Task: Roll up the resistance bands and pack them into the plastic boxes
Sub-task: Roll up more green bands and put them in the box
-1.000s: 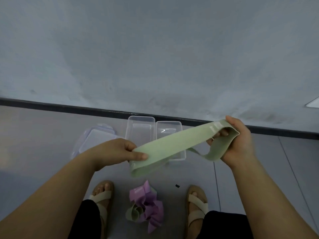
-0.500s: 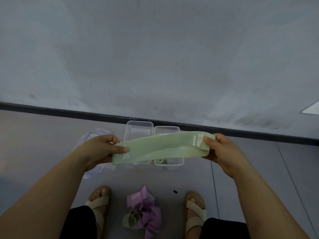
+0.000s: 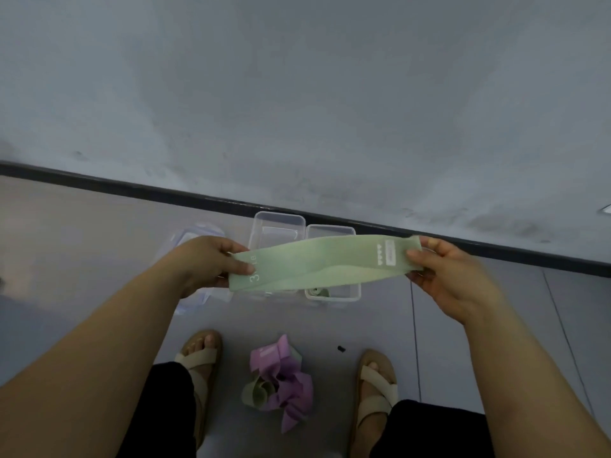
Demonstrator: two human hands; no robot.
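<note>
A pale green resistance band [image 3: 317, 264] is stretched flat between my hands, above the floor. My left hand [image 3: 206, 264] pinches its left end, near the printed "3". My right hand [image 3: 444, 276] pinches its right end beside the white label. Behind the band, two clear plastic boxes stand side by side against the skirting: the left box [image 3: 277, 223] and the right box [image 3: 330, 231], which holds something small and green at its near end. A heap of purple bands with one green band [image 3: 281, 385] lies on the floor between my feet.
A clear lid with a bluish rim [image 3: 195, 238] lies left of the boxes, partly behind my left hand. My sandalled feet [image 3: 375, 381] flank the heap. A small black speck [image 3: 341, 349] lies on the grey tiles. The wall with its dark skirting [image 3: 496, 249] runs right behind the boxes.
The band hung looped and slanted between my hands; both hands have pulled it level and flat, with the two layers lying together. The view has shifted slightly.
</note>
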